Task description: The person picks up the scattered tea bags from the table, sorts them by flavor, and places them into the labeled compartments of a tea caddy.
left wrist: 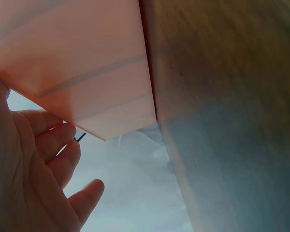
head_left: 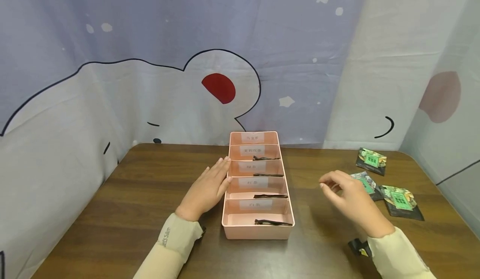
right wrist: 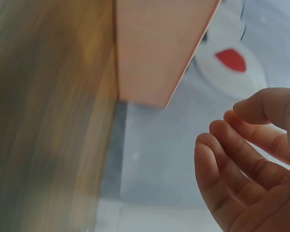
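Observation:
A pink divided box (head_left: 257, 231) stands lengthwise on the table, a white label with printed characters in each compartment. Thin dark sachet edges (head_left: 271, 196) show along the right side of several compartments; the farthest compartment shows none. My left hand (head_left: 205, 189) rests its extended fingers against the box's left rim, and the left wrist view shows these fingers by the rim. To the right of the box, my right hand (head_left: 350, 198) hovers over the table with loosely bent fingers and nothing between them. Beyond it lie three black sachets with green labels, the nearest sachet (head_left: 402, 203) flat on the wood.
One sachet (head_left: 371, 161) lies at the back right; another sachet (head_left: 368, 185) is partly hidden behind my right hand. A brown wooden table (head_left: 150, 187) carries everything. A patterned curtain (head_left: 150, 100) hangs along the table's back edge and right side.

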`<state>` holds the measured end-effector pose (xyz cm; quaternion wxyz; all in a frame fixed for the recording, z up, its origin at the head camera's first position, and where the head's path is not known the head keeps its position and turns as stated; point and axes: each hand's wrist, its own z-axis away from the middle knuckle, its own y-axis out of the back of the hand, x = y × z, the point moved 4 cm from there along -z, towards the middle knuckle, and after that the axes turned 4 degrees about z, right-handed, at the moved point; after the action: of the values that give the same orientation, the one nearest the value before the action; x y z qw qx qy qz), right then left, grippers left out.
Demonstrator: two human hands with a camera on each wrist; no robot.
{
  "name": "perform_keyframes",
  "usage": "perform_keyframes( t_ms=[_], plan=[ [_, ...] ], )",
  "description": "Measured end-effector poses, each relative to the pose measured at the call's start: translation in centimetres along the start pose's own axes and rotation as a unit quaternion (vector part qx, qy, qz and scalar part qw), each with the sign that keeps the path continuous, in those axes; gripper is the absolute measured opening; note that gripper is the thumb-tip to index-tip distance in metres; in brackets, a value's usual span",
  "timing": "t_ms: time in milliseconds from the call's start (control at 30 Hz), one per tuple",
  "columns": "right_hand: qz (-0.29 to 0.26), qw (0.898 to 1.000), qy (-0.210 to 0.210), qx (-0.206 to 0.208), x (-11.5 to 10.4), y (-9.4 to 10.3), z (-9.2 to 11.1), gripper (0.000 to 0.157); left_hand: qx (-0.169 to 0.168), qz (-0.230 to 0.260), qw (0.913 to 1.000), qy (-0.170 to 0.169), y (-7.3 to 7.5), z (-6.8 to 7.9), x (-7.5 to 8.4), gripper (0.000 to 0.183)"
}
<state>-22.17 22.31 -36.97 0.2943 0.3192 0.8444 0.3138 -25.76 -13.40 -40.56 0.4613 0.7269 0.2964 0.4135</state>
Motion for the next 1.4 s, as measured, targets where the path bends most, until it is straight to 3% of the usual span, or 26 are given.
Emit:
perform_keyframes(
  t_ms=[167,400,633,1033,1400],
  plan=[
    [0.044,0.997,-0.071,0.001,2.8,0.8,0.4,0.016,0.0,0.0,1.0,-0.001,0.1,0.0,0.1,0.061],
    [0.05,0.987,-0.155,-0.014,6.2,1.5,1.2,0.012,-0.004,0.002,1.0,0.002,0.1,0.0,0.1,0.061],
    [0.044,0.977,-0.202,-0.046,8.5,1.7,2.1,0.027,-0.008,0.003,1.0,0.005,0.1,0.0,0.1,0.061],
    [0.062,0.95,-0.285,-0.11,10.9,1.9,3.1,0.045,-0.004,0.008,0.9999,0.004,0.1,-0.1,0.2,0.061],
    [0.059,0.929,-0.316,-0.185,12.4,1.9,3.6,0.063,0.001,0.015,0.9999,0.002,0.1,-0.1,0.2,0.06]
  ],
)
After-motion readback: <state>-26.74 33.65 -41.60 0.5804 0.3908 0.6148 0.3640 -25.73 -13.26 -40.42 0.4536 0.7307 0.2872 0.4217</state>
